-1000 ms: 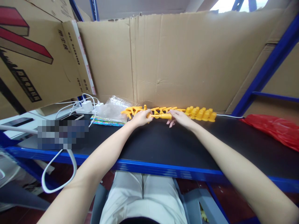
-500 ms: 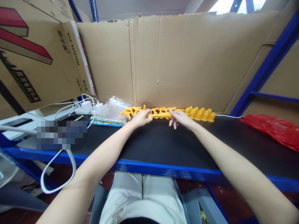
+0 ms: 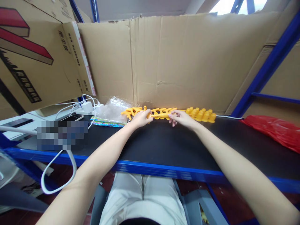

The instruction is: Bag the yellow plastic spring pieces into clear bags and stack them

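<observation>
Right hand fingers have curled in since a second ago, now pinching the yellow plastic pronged piece that the left hand grips too, at the black worktop's back by the brown cardboard wall.

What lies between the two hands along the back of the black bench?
In the head view, a yellow plastic part spans the gap between the left hand and right hand; both hands grip its ends.
</observation>
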`<state>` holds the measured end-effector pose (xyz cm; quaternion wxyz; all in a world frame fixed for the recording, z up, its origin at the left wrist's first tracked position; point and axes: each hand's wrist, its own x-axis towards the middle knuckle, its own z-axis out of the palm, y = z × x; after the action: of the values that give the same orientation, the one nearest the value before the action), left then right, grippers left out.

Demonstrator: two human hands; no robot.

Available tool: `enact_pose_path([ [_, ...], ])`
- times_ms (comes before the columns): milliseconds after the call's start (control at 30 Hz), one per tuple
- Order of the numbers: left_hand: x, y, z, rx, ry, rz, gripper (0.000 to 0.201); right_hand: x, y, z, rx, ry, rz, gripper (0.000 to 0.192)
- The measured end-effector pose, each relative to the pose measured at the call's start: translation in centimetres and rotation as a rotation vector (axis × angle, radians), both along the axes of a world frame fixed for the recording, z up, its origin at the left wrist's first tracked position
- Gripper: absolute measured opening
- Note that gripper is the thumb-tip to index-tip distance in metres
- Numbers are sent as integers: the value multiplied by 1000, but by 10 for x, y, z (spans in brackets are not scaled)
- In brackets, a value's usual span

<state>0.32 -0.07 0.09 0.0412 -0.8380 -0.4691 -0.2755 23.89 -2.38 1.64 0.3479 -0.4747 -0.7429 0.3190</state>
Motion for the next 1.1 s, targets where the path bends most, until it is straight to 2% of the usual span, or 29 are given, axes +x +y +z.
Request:
enact_pose_path([
  [233,2,-1,1,-2,-8,-6,27,-5,-1,0,-33,37,-53,45],
  [400,2,-1,0,-25,-17,1,27,-4,3,-3,-26,-1,-67,45],
  [567,1,3,-2,5,-16,3,28,-3,6,-6,28,33,-35,37],
  [800,-1,4,-3,27,0,28,28,4,12,-11,60,78,81,44],
  [1100,-1,2,-1,32,35,43,27,3,14,-13,18,111,58,34],
])
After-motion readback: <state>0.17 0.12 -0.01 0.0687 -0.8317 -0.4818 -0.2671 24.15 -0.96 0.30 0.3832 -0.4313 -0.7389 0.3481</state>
